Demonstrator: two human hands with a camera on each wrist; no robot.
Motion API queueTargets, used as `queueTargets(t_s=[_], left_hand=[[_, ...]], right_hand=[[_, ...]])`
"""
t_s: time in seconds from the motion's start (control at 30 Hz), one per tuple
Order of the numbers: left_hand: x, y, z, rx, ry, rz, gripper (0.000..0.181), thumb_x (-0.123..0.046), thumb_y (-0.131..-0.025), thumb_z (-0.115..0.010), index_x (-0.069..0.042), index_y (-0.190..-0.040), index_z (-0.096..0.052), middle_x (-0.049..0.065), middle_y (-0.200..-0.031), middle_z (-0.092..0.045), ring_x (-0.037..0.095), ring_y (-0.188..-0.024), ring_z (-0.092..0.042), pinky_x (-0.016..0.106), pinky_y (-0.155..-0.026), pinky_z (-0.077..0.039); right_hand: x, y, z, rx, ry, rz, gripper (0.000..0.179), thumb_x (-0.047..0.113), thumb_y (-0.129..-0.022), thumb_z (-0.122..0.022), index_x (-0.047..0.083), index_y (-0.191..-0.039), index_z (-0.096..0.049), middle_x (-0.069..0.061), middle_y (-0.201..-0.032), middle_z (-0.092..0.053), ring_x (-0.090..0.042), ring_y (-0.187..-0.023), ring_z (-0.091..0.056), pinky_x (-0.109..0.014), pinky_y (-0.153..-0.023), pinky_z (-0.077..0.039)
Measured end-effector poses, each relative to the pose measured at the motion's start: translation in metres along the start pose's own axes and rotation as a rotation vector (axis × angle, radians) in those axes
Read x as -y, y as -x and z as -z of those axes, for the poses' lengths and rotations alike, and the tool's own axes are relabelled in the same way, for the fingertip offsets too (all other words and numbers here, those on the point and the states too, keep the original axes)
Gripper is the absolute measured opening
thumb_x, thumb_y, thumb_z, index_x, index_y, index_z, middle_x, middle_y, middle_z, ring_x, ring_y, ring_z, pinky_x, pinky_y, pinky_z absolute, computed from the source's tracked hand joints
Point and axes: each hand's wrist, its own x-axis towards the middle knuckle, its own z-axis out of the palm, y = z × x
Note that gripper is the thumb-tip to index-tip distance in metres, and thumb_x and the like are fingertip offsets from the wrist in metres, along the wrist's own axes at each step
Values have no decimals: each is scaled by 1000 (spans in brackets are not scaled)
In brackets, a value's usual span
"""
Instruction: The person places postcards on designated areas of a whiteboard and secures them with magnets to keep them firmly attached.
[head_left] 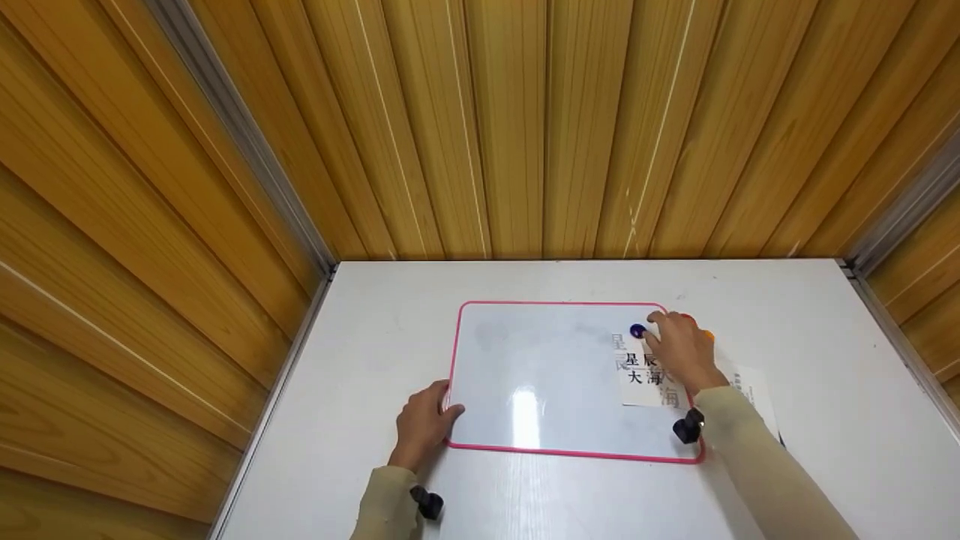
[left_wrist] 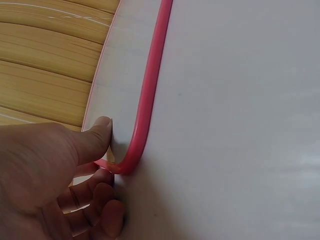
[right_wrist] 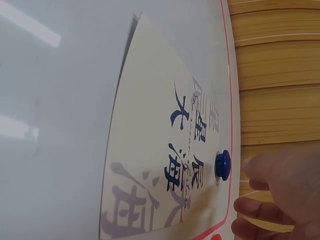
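Observation:
A whiteboard with a pink frame (head_left: 525, 352) lies on the white table. My left hand (head_left: 422, 421) grips its left edge, with the thumb on the surface and the fingers curled against the outer side, as the left wrist view shows. On the board's right part lies a cream card (right_wrist: 145, 115) with dark and grey characters. A round blue magnet (right_wrist: 223, 165) sits on the card near its upper edge. Beside that magnet, my right hand (head_left: 681, 349) has its fingers loosely bent over the board's upper right corner; in the right wrist view its thumb is apart from the magnet.
Partly behind the right hand are a red magnet (head_left: 686, 317) and an orange one (head_left: 709, 336). Another printed card (head_left: 756, 384) lies right of the board, partly covered by the right sleeve (head_left: 742, 435). Wood-patterned panels (head_left: 510, 135) rise behind the table.

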Motion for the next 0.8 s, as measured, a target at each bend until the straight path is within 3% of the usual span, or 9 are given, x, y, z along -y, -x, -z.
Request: queueTargets(t_s=[0.17, 0.4, 0.63, 0.8], left_hand=[[1, -1, -1, 0, -9, 0, 50, -26, -90, -81, -8, -134, -65, 10, -119, -73, 29, -106, -69, 53, -93, -52], [1, -1, -2, 10, -1, 12, 51, -27, -90, -81, -9, -135, -65, 9, -121, -73, 30, -109, -68, 53, -95, -52], [4, -1, -1, -2, -30, -45, 50, -25, -90, -81, -7, -134, -66, 9, -111, -74, 24, -95, -68, 51, -82, -55], [6, -1, -1, 0, -40, -46, 49, -26, -90, -80, -7, -133, -66, 8, -106, -74, 21, -87, -65, 50, -81, -55]], right_hand=[[-4, 7, 5, -11, 12, -3, 39, 17, -98, -69, -2, -131, -63, -28, -114, -64, -45, -103, -62, -63, -87, -49], [-12, 17, 12, -1, 22, -7, 43, 17, -98, -69, -3, -134, -60, -32, -129, -60, -51, -109, -59, -66, -88, -48], [-23, 30, 21, -19, 31, -2, 45, 19, -96, -71, 0, -135, -59, -33, -117, -60, -49, -97, -58, -63, -75, -49], [-30, 37, 26, 10, 40, -35, 53, 21, -96, -72, 1, -142, -54, -31, -111, -58, -45, -91, -54, -57, -72, -48]])
